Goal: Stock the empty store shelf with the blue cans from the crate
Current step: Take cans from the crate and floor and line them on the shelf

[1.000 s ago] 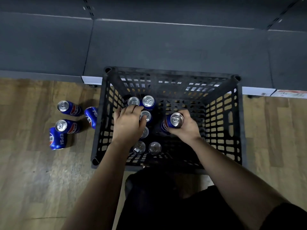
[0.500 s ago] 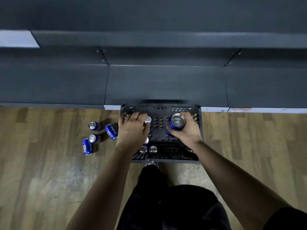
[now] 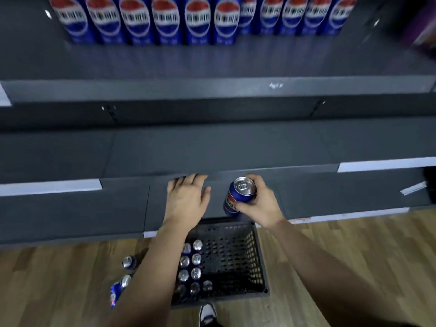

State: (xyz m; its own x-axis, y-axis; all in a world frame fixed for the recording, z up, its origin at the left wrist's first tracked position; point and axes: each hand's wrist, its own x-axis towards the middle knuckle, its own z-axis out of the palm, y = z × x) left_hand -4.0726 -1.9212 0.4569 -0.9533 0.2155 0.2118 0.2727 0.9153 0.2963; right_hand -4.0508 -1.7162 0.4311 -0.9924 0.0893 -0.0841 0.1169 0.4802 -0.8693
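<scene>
At the near edge a white-toed shoe (image 3: 207,313) stands on the pale wooden plank floor (image 3: 59,279). Just ahead sits the black plastic lattice crate (image 3: 257,256), its left side packed with upright silver-topped blue cans (image 3: 190,267). A few loose blue cans (image 3: 128,262) lie on the floor just left of it.

A second ago both hands were down inside the crate. Now they have risen clear of it and the view has lifted with them, so the shelving fills the picture. I judge the pick done and the carry to the shelf under way.

The left hand (image 3: 186,199) has come up with nothing, its fingers stretched out flat. The tips are at the front lip of a shelf board, though I cannot tell whether they touch it. The right hand (image 3: 257,204) is wrapped round one blue aluminium can (image 3: 240,194), thumb across its side. The can is slightly tilted, silver top toward the camera. It hangs above the crate's far edge, just right of the left hand and apart from it.

Beyond the hands lies the dark grey store shelf (image 3: 212,147), and the held can is not yet set on it. Farthest up, a row of tall blue logo cans (image 3: 165,20) stands along a higher board, so part of the stocking looks done.
</scene>
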